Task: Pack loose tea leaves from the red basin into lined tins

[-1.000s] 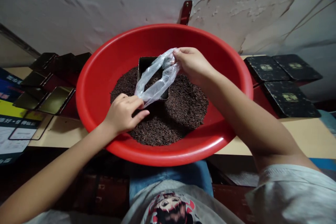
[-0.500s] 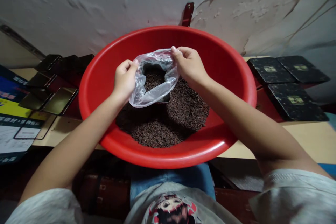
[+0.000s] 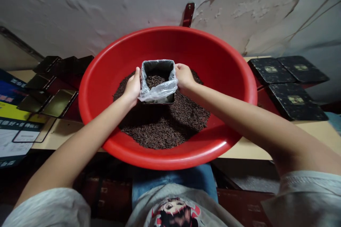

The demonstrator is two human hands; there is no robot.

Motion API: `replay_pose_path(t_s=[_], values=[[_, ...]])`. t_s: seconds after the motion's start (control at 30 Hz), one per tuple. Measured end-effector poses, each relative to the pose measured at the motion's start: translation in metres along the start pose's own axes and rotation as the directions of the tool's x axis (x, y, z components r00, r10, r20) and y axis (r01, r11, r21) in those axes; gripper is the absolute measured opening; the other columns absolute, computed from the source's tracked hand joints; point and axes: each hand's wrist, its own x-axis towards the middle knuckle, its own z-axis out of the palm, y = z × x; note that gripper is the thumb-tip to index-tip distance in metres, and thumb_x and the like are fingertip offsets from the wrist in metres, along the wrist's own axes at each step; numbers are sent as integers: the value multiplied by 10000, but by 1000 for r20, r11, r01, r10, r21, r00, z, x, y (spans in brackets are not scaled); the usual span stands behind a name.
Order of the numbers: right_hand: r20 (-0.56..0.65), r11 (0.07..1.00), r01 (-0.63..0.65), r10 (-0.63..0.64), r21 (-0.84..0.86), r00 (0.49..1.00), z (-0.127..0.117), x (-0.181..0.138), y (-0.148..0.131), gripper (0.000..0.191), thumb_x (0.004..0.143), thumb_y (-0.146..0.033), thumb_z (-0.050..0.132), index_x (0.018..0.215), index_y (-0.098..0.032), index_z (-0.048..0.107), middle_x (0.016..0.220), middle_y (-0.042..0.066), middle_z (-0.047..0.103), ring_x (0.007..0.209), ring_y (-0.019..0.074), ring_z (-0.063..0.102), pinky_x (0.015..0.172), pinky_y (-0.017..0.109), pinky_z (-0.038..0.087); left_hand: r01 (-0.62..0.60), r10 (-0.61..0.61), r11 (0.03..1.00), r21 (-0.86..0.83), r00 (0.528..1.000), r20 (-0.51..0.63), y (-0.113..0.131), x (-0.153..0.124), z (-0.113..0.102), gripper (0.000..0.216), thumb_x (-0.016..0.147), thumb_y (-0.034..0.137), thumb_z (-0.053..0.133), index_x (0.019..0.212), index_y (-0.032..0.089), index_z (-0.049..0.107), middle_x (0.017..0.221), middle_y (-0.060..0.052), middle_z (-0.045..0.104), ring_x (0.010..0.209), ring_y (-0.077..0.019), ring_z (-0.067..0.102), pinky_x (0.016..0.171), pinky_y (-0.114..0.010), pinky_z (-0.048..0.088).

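Basin (image 3: 170,163) sitting on table (image 3: 247,150), wall (image 3: 128,7) standing behind. Loose bits (image 3: 162,136) lying in basin. Bag (image 3: 157,92) lining tin (image 3: 171,98) in basin, more bits lying inside. Left hand (image 3: 133,87) flanking tin left, right hand (image 3: 184,75) right. Open containers (image 3: 60,103) sitting left of basin, three boxes (image 3: 298,104) right.

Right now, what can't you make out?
All in the head view:
- Tin's floor: hidden by dark flakes inside.
- Left hand: most fingers, hidden by its thumb and palm.
- Tin's near rim: covered by the folded bag.
- Emblem on the nearest dark lid: too small to read.
- Printed panel: cut off by the left edge.
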Motion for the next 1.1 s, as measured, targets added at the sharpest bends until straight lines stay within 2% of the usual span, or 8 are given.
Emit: replay_pose_path(t_s=[0.13,0.27,0.33,0.57,0.67,0.83,1.0,1.1], values=[[74,984,-176,175,0,982,-9,-15,0,366,888,-355,455,570,-192,372,522,-41,360,467,63,314,492,217,311,161,-162,987,16,986,31,8,-46,-5,233,867,342,502,753,175,616,649,0,636,567,-114,556,556,-225,437],[365,902,-431,392,30,844,-29,-42,-11,372,862,-531,411,695,-201,458,577,-14,470,503,101,426,518,254,397,271,-272,962,-24,962,-37,8,-78,-13,220,869,232,466,719,167,614,622,18,618,533,-100,530,507,-211,425],[421,870,-491,434,32,796,-37,-55,-15,371,859,-529,412,697,-199,463,583,-12,467,504,103,433,521,263,405,252,-253,967,-49,967,-23,4,-84,-15,202,857,201,474,730,159,626,667,9,638,585,-107,560,544,-224,459],[421,895,-433,353,109,836,-53,-79,-18,139,819,-132,515,700,-186,466,603,-27,478,509,68,460,558,235,450,163,-150,985,-64,974,171,-11,-93,-30,125,708,225,704,785,144,646,779,-7,662,750,-111,604,741,-233,501],[518,897,-439,354,47,779,-60,-83,-15,164,726,-41,539,648,-178,492,597,-14,528,563,79,526,623,234,505,219,-199,974,-58,951,238,-10,-98,-39,200,629,181,760,772,145,625,735,8,633,726,-101,595,767,-225,497],[543,859,-511,445,-33,712,-66,-93,-10,200,584,11,525,504,-172,516,513,-14,523,527,82,528,625,234,538,313,-280,946,-88,921,271,-9,-108,-43,249,559,126,787,694,152,579,766,7,623,758,-107,597,780,-224,502],[559,717,-662,648,-218,517,-61,-110,0,210,585,10,587,731,-137,623,739,52,679,626,134,613,593,270,535,347,-327,933,-92,927,182,-16,-110,-42,187,642,68,688,573,148,534,670,16,568,705,-90,562,767,-217,506],[550,692,-712,643,-119,533,-55,-117,4,272,623,23,603,848,-125,637,864,69,701,725,139,650,690,275,546,357,-346,924,-136,933,96,-14,-108,-35,193,741,36,563,584,147,552,718,-10,592,730,-102,571,823,-251,506]])
